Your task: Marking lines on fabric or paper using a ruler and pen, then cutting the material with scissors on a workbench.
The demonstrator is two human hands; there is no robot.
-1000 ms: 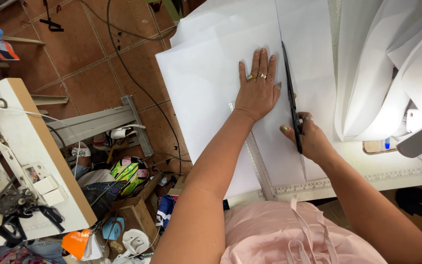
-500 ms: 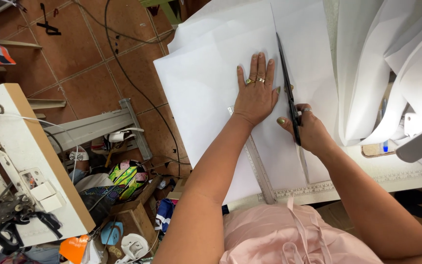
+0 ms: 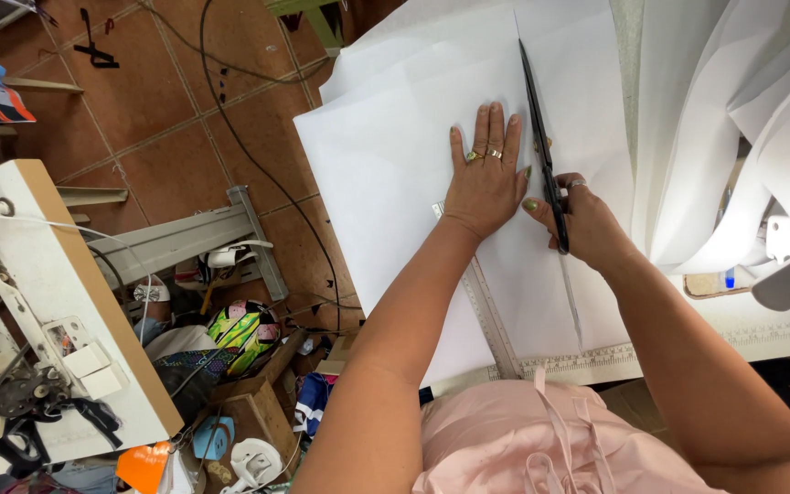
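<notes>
Since a second ago the long black-bladed scissors (image 3: 541, 151) have travelled further up the large white sheet of paper (image 3: 395, 165), their tip now reaching near the sheet's far edge, and a straight slit (image 3: 571, 297) shows in the paper behind them. Both hands have shifted up the sheet along with them.

The right hand (image 3: 582, 220) is wrapped tight around the scissor handles, fingers through the loops, a ring on one finger; the blades lie nearly together along the cutting line. The left hand (image 3: 485, 174) lies flat and spread on the paper just left of the blades, palm down, holding nothing, with rings on two fingers and green-painted nails. Its thumb side sits close beside the right hand's fingers.

The sheet rests on a pale worktable (image 3: 761, 329) and overhangs its left edge above the floor. A metal L-shaped ruler (image 3: 491, 316) lies under the left forearm, its short leg running along the near table edge. More curved white paper pieces (image 3: 733, 119) are stacked to the right of the cut.

Lower left stands a white sewing machine table (image 3: 75, 311). Beneath it, on the terracotta tile floor (image 3: 139, 119), sit cluttered boxes and a bright green patterned cloth (image 3: 240, 334), and a black cable (image 3: 258, 165) trails across the tiles.
</notes>
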